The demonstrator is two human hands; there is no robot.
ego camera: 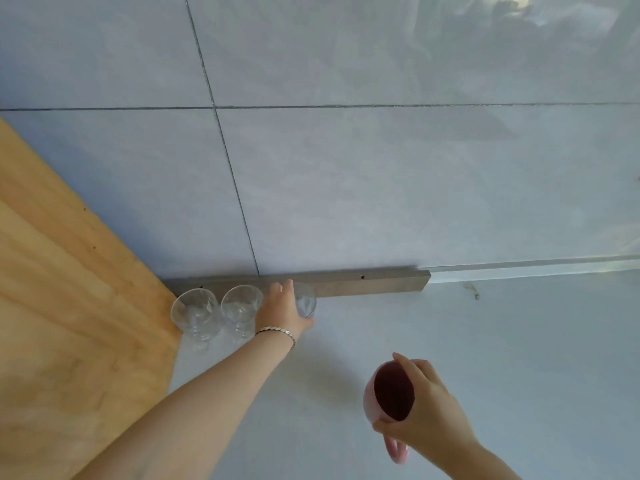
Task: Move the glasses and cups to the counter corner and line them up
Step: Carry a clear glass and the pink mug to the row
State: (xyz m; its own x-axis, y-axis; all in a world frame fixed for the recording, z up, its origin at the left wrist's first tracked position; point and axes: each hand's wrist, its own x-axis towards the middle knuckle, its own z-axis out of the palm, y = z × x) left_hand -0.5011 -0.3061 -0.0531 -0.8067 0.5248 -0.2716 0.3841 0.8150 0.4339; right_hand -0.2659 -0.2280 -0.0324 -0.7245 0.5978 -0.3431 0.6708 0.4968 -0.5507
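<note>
Two clear stemmed glasses already stand upright in the corner of the pale surface (450,341), where the wooden panel (69,289) meets the tiled wall (346,168): the first glass (194,311) sits tight against the wood, and the second glass (241,308) is just beside it, the pair running parallel to the grey strip (374,284) fixed along the foot of the wall. The left hand (282,311), with a bracelet (277,332) at the wrist, is wrapped around a third glass (305,301) and holds it next in line, just to the right of the second; whether its base is already resting on the surface cannot be told, since the hand covers the lower part. The right hand (424,405) grips a pink cup (389,396) by the body, its dark inside facing the camera and its handle pointing down, well apart from the row and seemingly held above the surface. Judging from this, the work looks somewhat past the halfway mark: two glasses are placed, the third is at or near its spot and has yet to be let go, and the pink cup remains to be brought over and set at the right end of the line. Whether more cups wait out of view cannot be said.
</note>
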